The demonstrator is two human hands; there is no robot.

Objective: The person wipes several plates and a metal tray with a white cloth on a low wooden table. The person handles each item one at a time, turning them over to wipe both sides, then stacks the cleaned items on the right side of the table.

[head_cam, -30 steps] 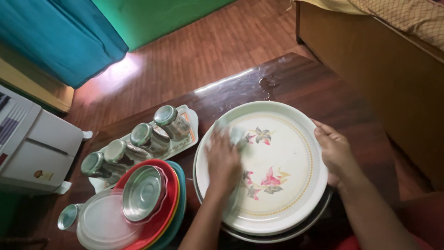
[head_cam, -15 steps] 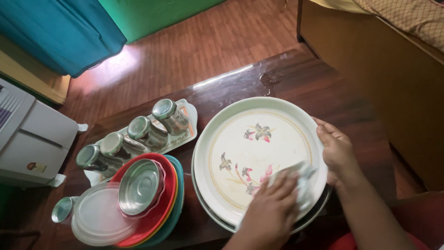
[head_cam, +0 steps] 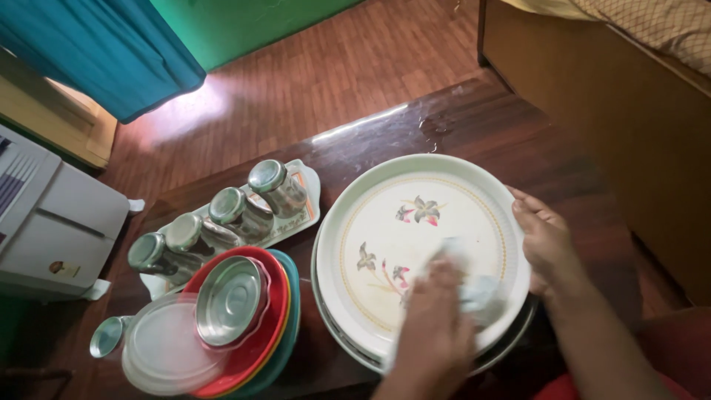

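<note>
Resting on a dark wooden worktop (head_cam: 481,126), a large round cream plate (head_cam: 385,215) with painted flowers tops a short stack of plates. The left hand (head_cam: 437,326) presses a pale cloth (head_cam: 474,285) onto the plate's near right part, fingers curled over the cloth. The right hand (head_cam: 548,241) grips the plate's right rim, fingers closed around the edge. Just left of the stack sit red, yellow and teal plates (head_cam: 278,311), holding an upturned steel bowl (head_cam: 229,300) and a clear plastic lid (head_cam: 159,352). Behind them, a white rectangular tray (head_cam: 307,185) carries four steel cups (head_cam: 237,211) lying on their sides. A white appliance (head_cam: 52,230) with a small round sticker stands far left.
</note>
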